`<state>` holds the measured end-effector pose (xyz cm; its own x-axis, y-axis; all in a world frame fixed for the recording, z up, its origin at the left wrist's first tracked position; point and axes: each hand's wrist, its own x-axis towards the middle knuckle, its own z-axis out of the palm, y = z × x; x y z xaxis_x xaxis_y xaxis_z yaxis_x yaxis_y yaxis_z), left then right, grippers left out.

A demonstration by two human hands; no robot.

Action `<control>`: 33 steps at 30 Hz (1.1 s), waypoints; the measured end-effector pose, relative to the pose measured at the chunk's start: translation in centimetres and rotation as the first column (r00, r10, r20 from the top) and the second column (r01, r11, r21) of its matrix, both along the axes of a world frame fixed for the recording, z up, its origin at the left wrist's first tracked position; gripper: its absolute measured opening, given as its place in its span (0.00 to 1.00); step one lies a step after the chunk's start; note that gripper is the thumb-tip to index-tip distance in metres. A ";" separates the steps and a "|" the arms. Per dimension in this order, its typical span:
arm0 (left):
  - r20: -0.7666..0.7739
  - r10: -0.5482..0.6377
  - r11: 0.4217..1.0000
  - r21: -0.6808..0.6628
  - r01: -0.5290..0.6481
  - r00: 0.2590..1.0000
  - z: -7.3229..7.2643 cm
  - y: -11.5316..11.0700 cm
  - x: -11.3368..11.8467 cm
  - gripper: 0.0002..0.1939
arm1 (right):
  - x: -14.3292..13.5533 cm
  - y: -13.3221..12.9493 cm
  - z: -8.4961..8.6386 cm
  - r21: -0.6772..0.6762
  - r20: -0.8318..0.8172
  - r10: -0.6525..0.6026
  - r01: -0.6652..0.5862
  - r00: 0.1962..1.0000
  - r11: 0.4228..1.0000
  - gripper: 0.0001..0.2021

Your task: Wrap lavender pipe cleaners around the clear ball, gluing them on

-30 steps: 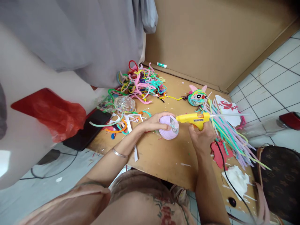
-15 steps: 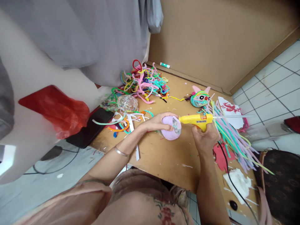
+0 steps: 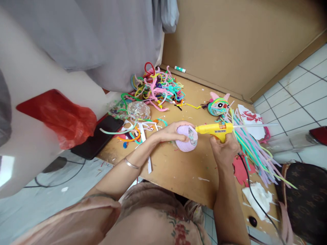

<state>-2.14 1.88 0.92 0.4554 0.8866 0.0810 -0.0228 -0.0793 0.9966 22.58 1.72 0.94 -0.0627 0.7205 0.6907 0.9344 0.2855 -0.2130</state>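
Note:
Over the middle of the wooden table, my left hand [image 3: 173, 132] grips a ball [image 3: 185, 144] wrapped in lilac pipe cleaners. A bare, see-through patch shows on the ball's right side. My right hand [image 3: 225, 147] is closed round the handle of a yellow glue gun [image 3: 212, 129]. The gun's nozzle points left and is at the ball's upper right edge; whether it touches cannot be made out. A clear glue stick [image 3: 255, 125] sticks out of the gun's back, and a black cord hangs from its handle.
Tangled pipe cleaners [image 3: 158, 88] and a clear ball [image 3: 138, 110] lie at the back left. A decorated ball with pink ears [image 3: 218, 106] stands at the back right. Straight pipe cleaners [image 3: 252, 153], red paper [image 3: 241, 170], white tissue [image 3: 258, 199] and a brown bag [image 3: 306, 200] are at right.
Both hands keep nearly the same pose, with the glue gun still at the ball's upper right edge. The view has shifted very slightly.

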 end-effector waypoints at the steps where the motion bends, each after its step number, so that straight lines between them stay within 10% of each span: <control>1: -0.001 -0.003 1.000 0.001 0.003 1.000 0.0 0.0 0.0 0.30 | 0.0 0.0 0.1 -0.002 -0.002 -0.002 0.002 1.000 1.000 0.07; 33: 0.004 -0.007 1.000 0.022 0.007 1.000 -0.3 0.1 0.0 0.30 | -0.4 -0.2 0.5 -0.038 -0.059 -0.003 0.000 0.998 0.999 0.07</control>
<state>-2.16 2.03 0.63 0.4614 0.8813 0.1024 -0.0275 -0.1012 0.9945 22.18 1.50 1.47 -0.0213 0.7461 0.6655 0.9202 0.2748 -0.2786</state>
